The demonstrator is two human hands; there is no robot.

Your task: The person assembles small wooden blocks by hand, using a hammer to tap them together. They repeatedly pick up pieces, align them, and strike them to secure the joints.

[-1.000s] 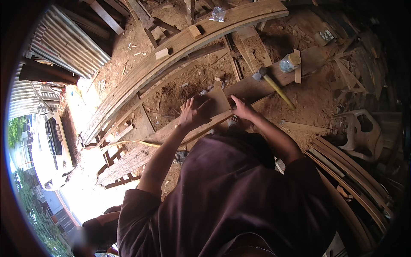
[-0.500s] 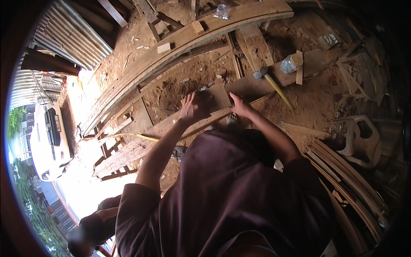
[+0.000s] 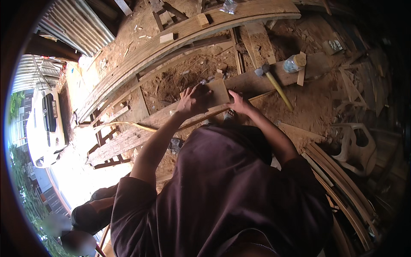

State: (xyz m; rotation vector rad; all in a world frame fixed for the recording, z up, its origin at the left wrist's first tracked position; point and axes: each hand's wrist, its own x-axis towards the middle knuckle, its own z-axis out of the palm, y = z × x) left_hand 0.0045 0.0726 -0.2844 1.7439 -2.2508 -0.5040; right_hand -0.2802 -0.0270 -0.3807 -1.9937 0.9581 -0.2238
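Note:
A short flat piece of wood [image 3: 220,92] lies across the long plank in front of me. My left hand [image 3: 192,104] rests over its left part, fingers spread and thumb stretched toward the middle. At the right end is my right hand [image 3: 239,104], thumb and fingers apart beside the edge; some of its fingers are hidden. Farther right on the long plank [image 3: 250,80] lies a hammer [image 3: 278,90] with a yellow handle. Beyond the hammer, a clear jar [image 3: 291,64] with a yellowish lid lies beside a thin wood strip [image 3: 301,75].
A long thick beam [image 3: 188,34] runs behind, carrying two small wood blocks [image 3: 167,37] and a clear plastic bag [image 3: 229,6]. Broken chair parts [image 3: 355,145] and stacked boards [image 3: 342,188] lie right. Left are another person [image 3: 92,212] and a white vehicle [image 3: 45,126].
My left hand has shifted slightly left over the short wood piece, showing more of its face. My right hand stays by the right end. The view has shifted a little.

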